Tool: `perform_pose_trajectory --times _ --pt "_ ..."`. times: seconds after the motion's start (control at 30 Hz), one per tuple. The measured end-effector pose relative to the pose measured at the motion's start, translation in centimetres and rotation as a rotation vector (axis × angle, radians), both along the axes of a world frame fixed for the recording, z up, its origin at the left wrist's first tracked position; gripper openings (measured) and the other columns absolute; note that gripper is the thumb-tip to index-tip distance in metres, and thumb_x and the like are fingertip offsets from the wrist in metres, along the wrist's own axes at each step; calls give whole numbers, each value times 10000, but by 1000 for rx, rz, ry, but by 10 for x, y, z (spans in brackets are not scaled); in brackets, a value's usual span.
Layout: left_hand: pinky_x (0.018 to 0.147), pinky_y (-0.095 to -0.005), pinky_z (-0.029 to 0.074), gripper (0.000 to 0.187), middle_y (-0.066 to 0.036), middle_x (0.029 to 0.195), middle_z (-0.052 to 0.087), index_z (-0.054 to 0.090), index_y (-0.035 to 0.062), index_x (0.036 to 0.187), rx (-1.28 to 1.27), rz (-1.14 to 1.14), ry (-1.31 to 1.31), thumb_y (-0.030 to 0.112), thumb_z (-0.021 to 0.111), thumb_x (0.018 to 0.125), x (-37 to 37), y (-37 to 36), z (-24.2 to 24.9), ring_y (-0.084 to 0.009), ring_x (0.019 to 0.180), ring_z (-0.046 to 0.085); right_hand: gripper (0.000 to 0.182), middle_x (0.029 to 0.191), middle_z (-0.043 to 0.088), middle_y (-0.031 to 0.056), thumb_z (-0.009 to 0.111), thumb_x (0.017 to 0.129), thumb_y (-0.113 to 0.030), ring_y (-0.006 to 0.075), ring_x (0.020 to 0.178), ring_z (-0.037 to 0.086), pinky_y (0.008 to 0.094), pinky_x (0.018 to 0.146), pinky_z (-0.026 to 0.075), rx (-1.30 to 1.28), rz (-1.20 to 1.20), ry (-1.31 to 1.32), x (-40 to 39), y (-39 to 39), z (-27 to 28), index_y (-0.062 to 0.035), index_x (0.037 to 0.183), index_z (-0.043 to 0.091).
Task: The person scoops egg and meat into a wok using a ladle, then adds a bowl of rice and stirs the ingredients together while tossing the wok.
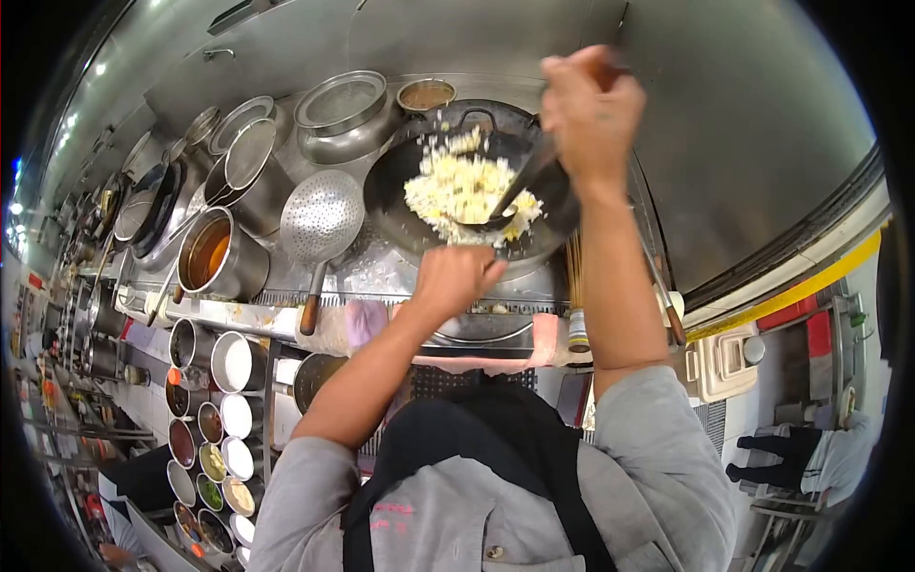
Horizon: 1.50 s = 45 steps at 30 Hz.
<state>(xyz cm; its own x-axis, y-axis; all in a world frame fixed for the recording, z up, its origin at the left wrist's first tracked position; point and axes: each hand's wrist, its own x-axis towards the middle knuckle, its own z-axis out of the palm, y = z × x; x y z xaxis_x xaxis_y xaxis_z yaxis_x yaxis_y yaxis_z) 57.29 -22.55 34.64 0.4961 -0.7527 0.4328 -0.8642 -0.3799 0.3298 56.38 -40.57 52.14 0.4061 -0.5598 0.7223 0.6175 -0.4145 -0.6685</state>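
Observation:
In the head view a black wok (389,191) holds fried rice (457,186) with yellow bits of egg, some grains up on the far side near the loop handle. My right hand (593,119), blurred by motion, is raised over the wok's right side and closed around the handle of a ladle (524,176). The ladle slants down, its bowl in the rice. My left hand (456,281) is closed at the wok's near edge, thumb pointing right. The hand itself hides the part of the wok it grips.
A perforated skimmer (322,217) rests left of the wok, beside a pot of brown liquid (221,253). Lidded pots (345,119) stand behind. Several ingredient containers (233,362) line the lower left. A bamboo brush (576,286) stands at right. Other people are at both sides.

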Motion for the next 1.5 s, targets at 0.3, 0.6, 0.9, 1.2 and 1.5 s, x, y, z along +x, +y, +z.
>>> perform_pose_trajectory --times 0.3,0.6,0.9,1.2,1.5 --pt "532 -446 527 342 -124 636 657 620 88 685 -5 -100 -24 352 701 887 -50 36 -24 -324 560 657 230 572 506 -27 669 858 -41 57 464 459 252 427 371 119 255 -125 -14 -12 31 -66 686 517" --pt "529 -458 516 349 -133 627 648 602 94 674 8 -25 5 350 712 884 -50 22 -49 -335 547 641 251 563 501 -6 657 849 -46 74 433 456 263 410 383 119 240 -99 31 -32 -3 -74 657 498" --pt "531 -452 522 312 -113 625 652 631 98 710 -35 32 -4 348 678 891 -3 -6 -49 -350 541 639 199 525 467 -5 669 830 -19 86 403 463 280 361 369 136 186 -81 55 -21 -10 -60 707 518" --pt "534 -462 523 311 -129 653 670 666 100 748 -15 -33 12 375 674 894 3 -3 -8 -321 584 671 223 548 442 -5 665 856 -15 96 415 432 275 402 379 196 270 18 33 -4 43 -70 725 492" --pt "516 -427 514 340 -103 590 622 606 120 642 -70 -22 -47 354 724 858 -51 8 -57 -287 542 646 214 533 401 5 607 866 30 111 416 396 299 408 378 -87 489 -60 52 -29 58 -52 697 504"
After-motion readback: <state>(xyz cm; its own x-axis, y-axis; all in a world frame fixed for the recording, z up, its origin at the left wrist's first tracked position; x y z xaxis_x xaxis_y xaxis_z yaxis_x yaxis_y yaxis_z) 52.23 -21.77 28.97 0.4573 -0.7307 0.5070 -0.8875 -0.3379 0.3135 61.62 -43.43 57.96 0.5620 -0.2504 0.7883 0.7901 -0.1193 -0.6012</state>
